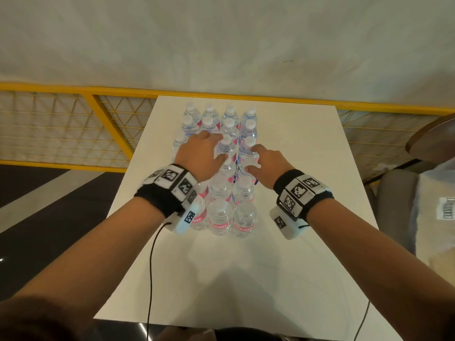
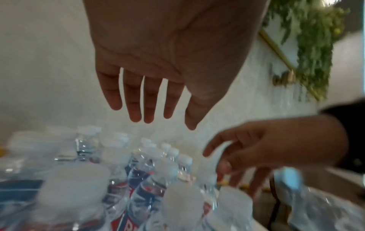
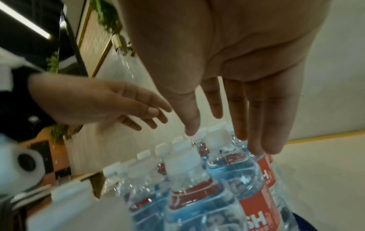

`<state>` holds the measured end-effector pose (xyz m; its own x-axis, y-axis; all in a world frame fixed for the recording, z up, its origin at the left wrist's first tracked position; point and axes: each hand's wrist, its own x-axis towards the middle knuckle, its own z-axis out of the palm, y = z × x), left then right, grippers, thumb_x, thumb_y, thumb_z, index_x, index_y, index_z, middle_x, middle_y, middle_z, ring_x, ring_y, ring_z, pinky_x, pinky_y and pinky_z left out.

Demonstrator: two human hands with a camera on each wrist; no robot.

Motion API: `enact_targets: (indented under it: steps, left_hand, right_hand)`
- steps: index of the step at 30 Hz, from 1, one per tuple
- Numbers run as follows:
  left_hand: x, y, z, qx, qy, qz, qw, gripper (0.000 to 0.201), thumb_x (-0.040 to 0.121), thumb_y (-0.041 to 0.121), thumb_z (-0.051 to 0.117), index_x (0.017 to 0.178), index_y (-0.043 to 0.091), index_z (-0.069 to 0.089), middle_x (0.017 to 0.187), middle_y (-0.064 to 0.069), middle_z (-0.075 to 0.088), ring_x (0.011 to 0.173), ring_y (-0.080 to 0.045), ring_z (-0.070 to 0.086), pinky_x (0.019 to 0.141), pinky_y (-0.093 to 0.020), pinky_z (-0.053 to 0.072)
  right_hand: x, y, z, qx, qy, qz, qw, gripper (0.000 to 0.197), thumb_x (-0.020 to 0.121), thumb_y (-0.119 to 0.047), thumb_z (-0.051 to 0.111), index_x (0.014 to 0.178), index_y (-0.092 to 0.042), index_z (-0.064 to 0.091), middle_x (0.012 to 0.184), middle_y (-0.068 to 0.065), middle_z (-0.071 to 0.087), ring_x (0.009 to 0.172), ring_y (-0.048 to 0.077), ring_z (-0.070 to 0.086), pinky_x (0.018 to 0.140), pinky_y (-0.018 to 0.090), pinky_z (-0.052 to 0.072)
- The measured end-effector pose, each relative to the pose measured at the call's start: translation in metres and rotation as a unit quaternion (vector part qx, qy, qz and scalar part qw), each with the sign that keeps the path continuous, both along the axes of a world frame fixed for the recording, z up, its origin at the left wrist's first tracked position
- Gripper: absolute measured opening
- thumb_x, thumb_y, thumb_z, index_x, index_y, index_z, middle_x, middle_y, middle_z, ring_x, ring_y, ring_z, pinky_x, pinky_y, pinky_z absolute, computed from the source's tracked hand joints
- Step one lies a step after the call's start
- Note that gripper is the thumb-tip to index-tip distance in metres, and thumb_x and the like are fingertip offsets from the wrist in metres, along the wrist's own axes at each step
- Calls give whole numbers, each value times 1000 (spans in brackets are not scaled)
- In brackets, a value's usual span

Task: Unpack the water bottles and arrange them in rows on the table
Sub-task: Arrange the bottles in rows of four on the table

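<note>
Several clear water bottles (image 1: 220, 217) with white caps and red labels stand packed in a tight block on the white table (image 1: 307, 193). My left hand (image 1: 204, 153) hovers over the middle of the block, its fingers straight and spread above the caps (image 2: 150, 93). Its thumb lies near one bottle's shoulder (image 1: 225, 148). My right hand (image 1: 268, 163) reaches in from the right, palm down. Its straight fingertips (image 3: 254, 148) are at the caps and shoulders of the right column of bottles (image 3: 233, 168). Neither hand grips anything. Blurred clear film seems to cover some bottles (image 2: 75, 179).
A yellow mesh railing (image 1: 73, 124) runs behind the table along a pale wall. A round brown tabletop (image 1: 433, 139) and a grey seat (image 1: 398, 205) stand to the right. Thin black cables (image 1: 150, 267) hang from both wrists across the table's near edge.
</note>
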<state>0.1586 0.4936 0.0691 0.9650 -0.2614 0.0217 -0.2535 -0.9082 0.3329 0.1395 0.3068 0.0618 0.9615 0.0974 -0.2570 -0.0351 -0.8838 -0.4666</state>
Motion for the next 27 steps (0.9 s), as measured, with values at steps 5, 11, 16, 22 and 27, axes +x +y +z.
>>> enact_targets:
  steps: [5, 11, 16, 22, 27]
  left_hand:
    - [-19, 58, 3, -149, 17, 132, 980, 52, 93, 41, 50, 138, 17, 42, 143, -6, 43, 133, -25, 38, 110, -37, 30]
    - [-47, 97, -39, -292, 210, 213, 908, 53, 98, 46, 35, 142, 16, 38, 148, -5, 39, 136, -22, 36, 115, -45, 27]
    - [-47, 97, -51, -306, 212, 217, 902, 51, 99, 44, 31, 141, 15, 38, 147, -5, 40, 135, -23, 37, 116, -44, 25]
    - [-59, 107, -56, -342, 192, 232, 890, 47, 100, 38, 35, 140, 14, 39, 146, -7, 41, 134, -23, 38, 114, -43, 28]
    - [-101, 121, -61, -284, 35, 259, 922, 28, 94, 21, 53, 120, 11, 57, 123, -6, 57, 108, -18, 54, 90, -29, 40]
  right_hand:
    - [-29, -13, -3, 9, 66, -32, 997, 44, 94, -47, 46, 121, -13, 54, 117, 7, 61, 92, 20, 54, 79, 25, 40]
    - [-54, -7, -28, 15, 152, 5, 988, 58, 98, -49, 34, 112, 0, 61, 103, 16, 65, 92, 30, 61, 87, 36, 50]
    - [-58, -1, -38, 51, 140, -24, 989, 59, 99, -42, 30, 107, 9, 59, 106, 26, 65, 97, 37, 63, 91, 48, 51]
    - [-62, -4, -41, 67, 134, -48, 988, 57, 99, -44, 31, 109, 4, 60, 107, 22, 66, 98, 35, 63, 92, 47, 50]
    - [-86, -15, -39, 66, 126, -63, 988, 44, 98, -38, 38, 104, -2, 64, 100, 13, 68, 95, 28, 64, 92, 43, 51]
